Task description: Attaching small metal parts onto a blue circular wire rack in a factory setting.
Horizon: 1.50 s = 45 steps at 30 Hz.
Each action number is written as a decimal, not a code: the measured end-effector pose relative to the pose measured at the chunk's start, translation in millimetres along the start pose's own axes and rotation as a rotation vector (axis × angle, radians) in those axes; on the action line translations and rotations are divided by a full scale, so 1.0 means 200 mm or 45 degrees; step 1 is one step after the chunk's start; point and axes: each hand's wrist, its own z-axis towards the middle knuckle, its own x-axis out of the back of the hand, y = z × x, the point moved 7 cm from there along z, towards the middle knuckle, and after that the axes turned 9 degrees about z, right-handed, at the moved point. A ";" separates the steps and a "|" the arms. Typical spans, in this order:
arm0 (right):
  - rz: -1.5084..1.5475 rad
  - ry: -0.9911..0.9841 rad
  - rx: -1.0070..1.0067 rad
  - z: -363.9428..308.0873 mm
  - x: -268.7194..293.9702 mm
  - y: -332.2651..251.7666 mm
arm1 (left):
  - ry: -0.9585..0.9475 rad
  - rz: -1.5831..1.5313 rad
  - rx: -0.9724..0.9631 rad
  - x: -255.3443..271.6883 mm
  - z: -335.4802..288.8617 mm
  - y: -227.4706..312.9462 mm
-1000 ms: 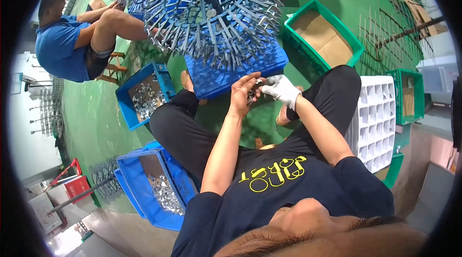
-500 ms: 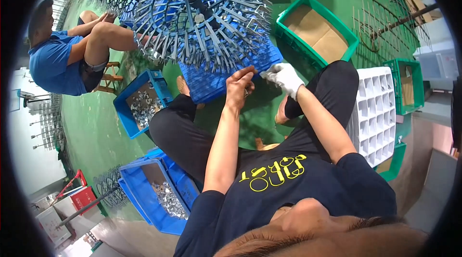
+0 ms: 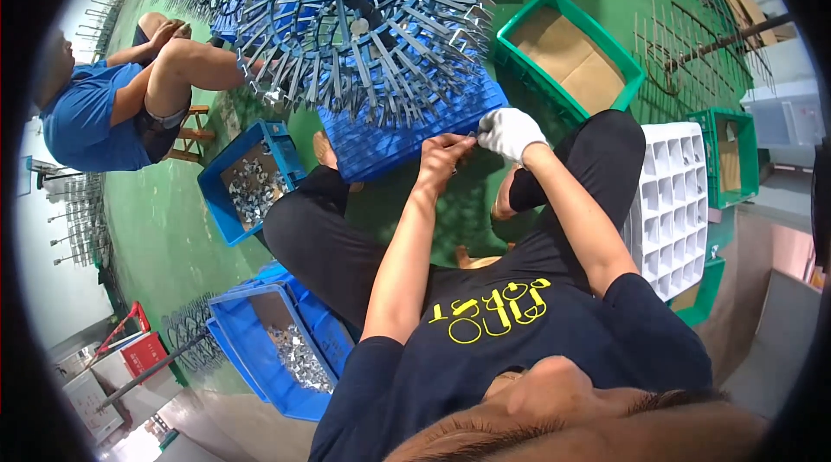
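Observation:
My bare left hand [image 3: 440,161] and my right hand [image 3: 512,135], in a white glove, meet fingertip to fingertip just in front of the round rack. Both are closed in a pinch; whatever is between the fingers is too small to make out. Beyond them stands the rack [image 3: 359,28], dark, with rings of metal prongs around a thick pole and small metal pieces on its outer tips. Under it is a blue plastic crate [image 3: 368,150], its near edge just beyond my left hand.
Two blue bins, one farther [image 3: 227,233] and one nearer [image 3: 251,358], hold small metal parts on my left. On the right are a cardboard-lined green crate [image 3: 571,55] and a white compartment tray [image 3: 666,211]. A person in blue [image 3: 99,129] sits at far left.
My hands have come closer together and dropped slightly toward me, away from the rack. The seated person has shifted toward the left edge of the view.

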 end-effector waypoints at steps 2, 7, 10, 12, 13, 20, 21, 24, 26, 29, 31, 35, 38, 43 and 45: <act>-0.218 -0.081 -0.004 0.05 -0.03 0.01 | -0.035 0.009 0.041 0.00 0.02 -0.02; -0.268 0.165 -0.148 0.16 -0.14 0.20 | 0.172 -0.307 0.401 0.03 0.19 -0.26; -0.206 0.294 -0.210 0.20 -0.18 0.24 | 0.261 -0.498 0.494 0.05 0.31 -0.36; -0.128 0.360 -0.263 0.17 -0.21 0.25 | 0.273 -0.665 0.470 0.04 0.36 -0.39; -0.090 0.393 -0.292 0.17 -0.23 0.26 | 0.279 -0.749 0.458 0.05 0.39 -0.41; -0.055 0.520 -0.209 0.19 -0.28 0.33 | 0.376 -0.738 0.409 0.04 0.47 -0.43; -0.048 0.546 -0.182 0.19 -0.28 0.33 | 0.399 -0.750 0.399 0.03 0.48 -0.43; -0.034 0.600 -0.132 0.21 -0.28 0.35 | 0.444 -0.771 0.381 0.03 0.49 -0.43; -0.053 0.656 -0.005 0.21 -0.28 0.32 | 0.447 -0.795 0.365 0.03 0.49 -0.43; -0.074 0.710 0.122 0.21 -0.27 0.30 | 0.451 -0.820 0.350 0.02 0.49 -0.43; -0.093 0.695 0.097 0.21 -0.28 0.30 | 0.448 -0.849 0.356 0.03 0.50 -0.45; -0.120 0.684 0.081 0.22 -0.28 0.30 | 0.445 -0.880 0.374 0.03 0.51 -0.48; -0.128 0.696 0.116 0.22 -0.28 0.28 | 0.458 -0.882 0.404 0.03 0.52 -0.49; -0.079 0.719 0.146 0.21 -0.28 0.28 | 0.498 -0.936 0.367 0.02 0.52 -0.48; -0.149 0.676 0.122 0.22 -0.27 0.27 | 0.500 -0.938 0.372 0.02 0.51 -0.47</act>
